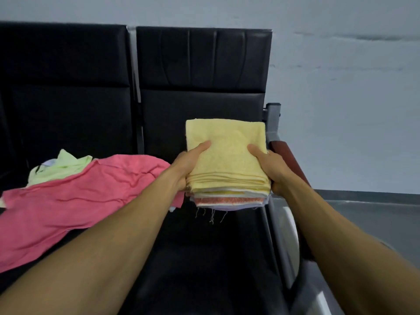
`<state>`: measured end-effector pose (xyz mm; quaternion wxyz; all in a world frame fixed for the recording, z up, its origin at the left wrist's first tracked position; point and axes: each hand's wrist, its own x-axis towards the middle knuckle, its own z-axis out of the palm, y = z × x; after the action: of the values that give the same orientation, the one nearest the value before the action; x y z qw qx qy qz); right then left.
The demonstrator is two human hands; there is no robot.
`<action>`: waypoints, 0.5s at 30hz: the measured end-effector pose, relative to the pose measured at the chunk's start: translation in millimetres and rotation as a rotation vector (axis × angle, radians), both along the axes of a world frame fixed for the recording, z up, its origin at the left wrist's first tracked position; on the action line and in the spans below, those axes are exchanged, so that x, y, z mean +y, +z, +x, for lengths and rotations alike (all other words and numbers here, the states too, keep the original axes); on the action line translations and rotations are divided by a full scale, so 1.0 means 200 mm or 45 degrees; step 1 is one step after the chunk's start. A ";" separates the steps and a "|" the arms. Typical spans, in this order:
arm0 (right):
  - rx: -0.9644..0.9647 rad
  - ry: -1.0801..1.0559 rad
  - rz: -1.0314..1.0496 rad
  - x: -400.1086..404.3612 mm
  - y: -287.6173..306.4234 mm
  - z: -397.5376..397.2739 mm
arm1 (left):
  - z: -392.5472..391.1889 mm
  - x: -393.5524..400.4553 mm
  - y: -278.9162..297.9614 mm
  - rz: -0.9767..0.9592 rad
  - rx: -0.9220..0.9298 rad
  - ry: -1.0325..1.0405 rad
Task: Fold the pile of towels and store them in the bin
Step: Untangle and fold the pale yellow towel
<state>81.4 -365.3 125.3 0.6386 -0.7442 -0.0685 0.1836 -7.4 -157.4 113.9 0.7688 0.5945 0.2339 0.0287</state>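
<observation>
Level, the towel stack [227, 160] between both hands runs long axis away.

Dim room, soft light, and a picture that bends at the edges.

The light is weak and even, with no glare. The black bench [200, 105] is so dark at 9 o'clock that its shape is hard to see. The gray wall [341, 87] at 2 o'clock is the brightest part. The yellow towel [227, 151] in the middle looks a little fuzzy. Both arms stretch wide at 6 o'clock, and straight lines curve near the edges.
</observation>
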 end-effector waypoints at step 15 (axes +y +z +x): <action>-0.099 -0.352 0.039 -1.16 0.29 -0.17 | 0.09 -1.11 0.27 0.015 -0.130 -0.274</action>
<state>48.4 -596.8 184.0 0.6660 -0.7432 0.0070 0.0638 10.3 -379.3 168.8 0.7748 0.6185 0.1290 -0.0224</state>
